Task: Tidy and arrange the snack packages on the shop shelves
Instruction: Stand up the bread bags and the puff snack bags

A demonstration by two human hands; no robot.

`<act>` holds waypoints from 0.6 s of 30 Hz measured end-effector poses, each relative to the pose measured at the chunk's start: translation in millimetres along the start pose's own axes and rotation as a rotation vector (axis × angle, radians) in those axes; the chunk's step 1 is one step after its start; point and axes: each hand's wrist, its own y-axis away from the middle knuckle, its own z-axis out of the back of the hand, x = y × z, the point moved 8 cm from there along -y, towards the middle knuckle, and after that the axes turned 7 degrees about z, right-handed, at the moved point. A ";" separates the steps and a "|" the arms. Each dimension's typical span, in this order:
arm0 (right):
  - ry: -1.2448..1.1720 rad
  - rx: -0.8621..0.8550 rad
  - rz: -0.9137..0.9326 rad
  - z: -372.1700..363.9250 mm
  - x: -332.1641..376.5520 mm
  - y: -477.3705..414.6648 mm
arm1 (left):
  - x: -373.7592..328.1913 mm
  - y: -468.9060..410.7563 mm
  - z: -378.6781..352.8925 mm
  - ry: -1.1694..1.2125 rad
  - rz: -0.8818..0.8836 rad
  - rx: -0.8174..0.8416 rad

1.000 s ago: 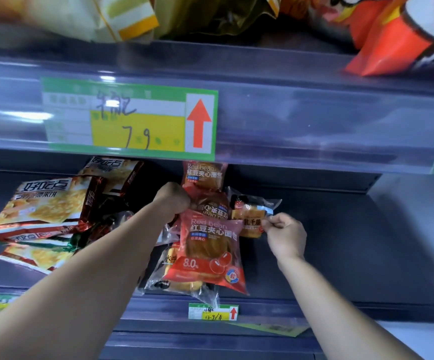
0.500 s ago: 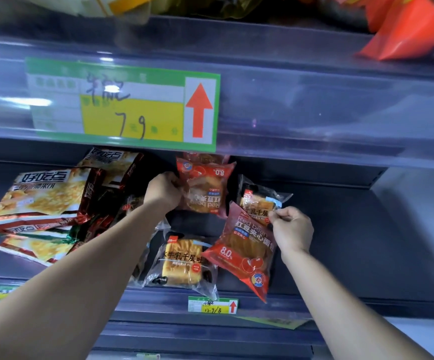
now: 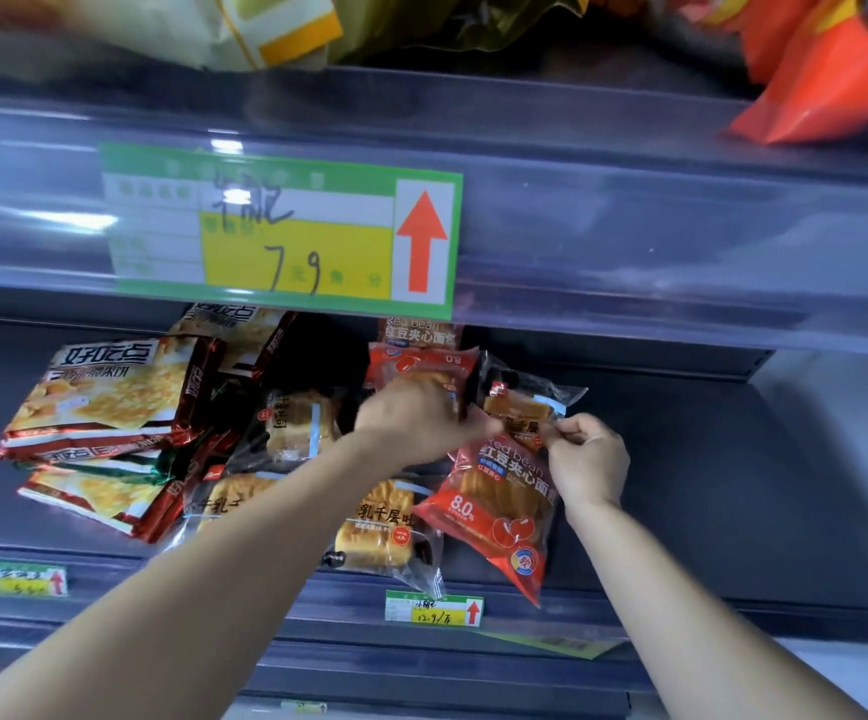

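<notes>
My right hand pinches the top edge of a red bean bread packet, which hangs tilted above the dark shelf. Blurred by motion, my left hand grips the packet's upper left corner, just below another red packet lying upside down at the back. A clear toast packet sits behind the held one. Two more clear toast packets lie in front and to the left.
A stack of red and gold cracker bags fills the shelf's left. The upper shelf's rail carries a green and yellow price tag, with orange and yellow bags above it. A small price tag marks the lower rail. The shelf's right side is bare.
My left hand has let go of the upside-down red packet at the back and moved right to the red packet that my right hand holds. That packet sits slightly farther right.
</notes>
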 end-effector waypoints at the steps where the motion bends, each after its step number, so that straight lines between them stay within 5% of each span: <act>1: 0.003 0.002 0.000 -0.1 0.0 -0.4 | -8.2 3.6 -11.7 -0.088 0.007 0.115; 4: -0.002 0.005 0.002 1.0 0.1 -0.2 | -15.4 0.9 -36.0 -0.082 0.017 0.246; 9: -0.032 -0.016 0.019 7.0 3.2 1.1 | -15.0 0.2 -43.2 0.287 -0.036 0.274; 15: -0.167 -0.227 0.025 32.4 13.9 -1.1 | 18.1 7.5 23.5 0.350 -0.168 -0.151; 18: -0.194 -0.218 0.021 33.0 19.8 0.7 | 54.5 10.0 50.4 0.534 -0.063 -0.328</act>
